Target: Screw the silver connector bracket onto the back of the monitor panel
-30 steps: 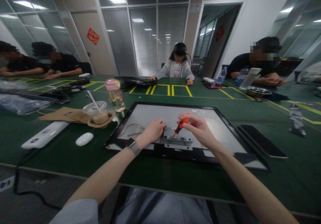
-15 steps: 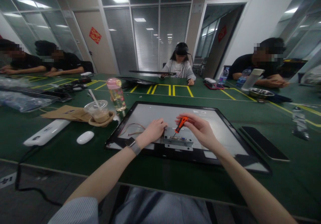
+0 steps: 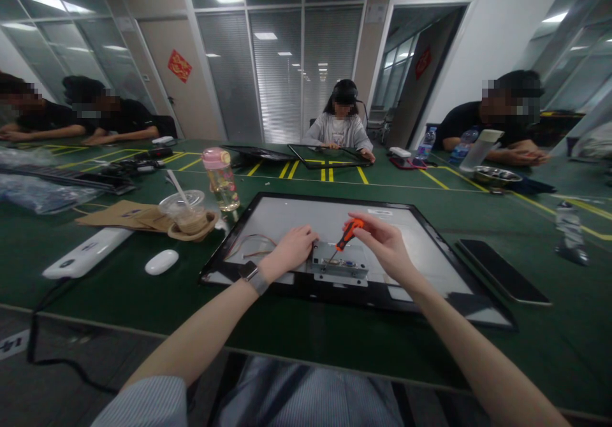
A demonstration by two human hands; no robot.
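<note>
A flat display panel [image 3: 282,217] with a black frame and pale back lies in front of me on the table. Near its front edge sits a silver metal bracket [image 3: 340,275] with connector ports. My right hand [image 3: 380,239] pinches the handle of an orange-and-black screwdriver [image 3: 347,236]; its shaft slants down to the left, with the tip at the bracket by the ports. At the bracket's left end, my left hand [image 3: 295,248] rests low with fingers curled against it, the fingertips partly hidden. Thin wires [image 3: 255,241] lie on the panel left of that hand.
Left are a plastic cup [image 3: 186,210] in a cardboard holder, a pink-lidded bottle [image 3: 220,178], a white case [image 3: 161,262] and a white power strip [image 3: 88,253]. A phone [image 3: 504,271] lies right of the panel. Opposite, a person [image 3: 342,121] handles a black frame [image 3: 329,164]; others sit around.
My right hand and the screwdriver handle have shifted slightly; the left hand stays put. Across the table, the person's dark frame has tilted and come down toward the tabletop.
</note>
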